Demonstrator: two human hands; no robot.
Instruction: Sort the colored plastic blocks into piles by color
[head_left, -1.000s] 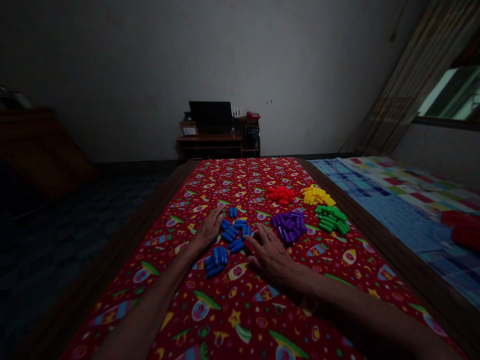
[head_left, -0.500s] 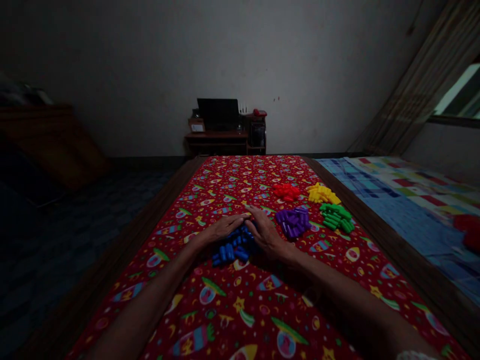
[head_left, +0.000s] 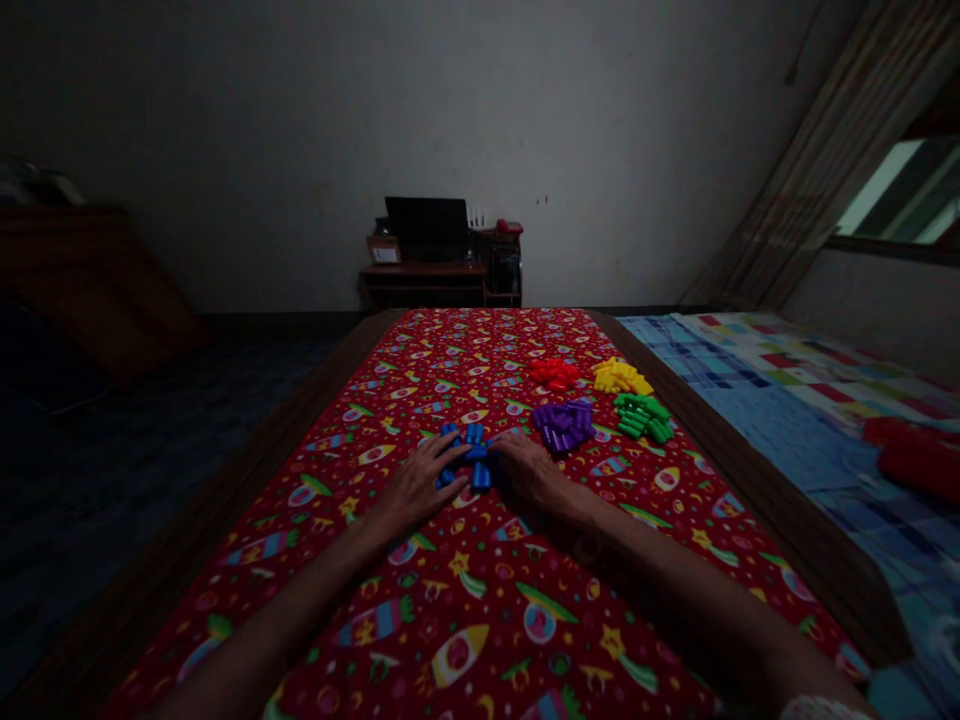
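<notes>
Several blue cylinder-shaped pieces (head_left: pixel 480 474) lie in a pile on the red patterned cloth, between my two hands. My left hand (head_left: pixel 420 482) rests at the pile's left side, palm down. Its fingers are spread and touch the blue pieces. On the right side of the pile, my right hand (head_left: pixel 529 465) curves against the pieces with bent fingers, partly hiding them. Close by, to the right, sits a pile of purple pieces (head_left: pixel 564 425). Red pieces (head_left: pixel 553 374), yellow pieces (head_left: pixel 621 377) and green pieces (head_left: pixel 643 418) form separate piles farther off.
The red cloth (head_left: pixel 457 580) covers a long table with a dark wooden edge (head_left: pixel 780 500). A bed with blue checked bedding (head_left: pixel 720 400) stands along the right. Against the far wall is a desk (head_left: pixel 424 270) with a black monitor (head_left: pixel 427 225).
My left hand has drawn back toward me and spread its fingers over the blue pieces. My right hand's fingers have bent in. The blue pile is more compact, and the view has shifted slightly.
</notes>
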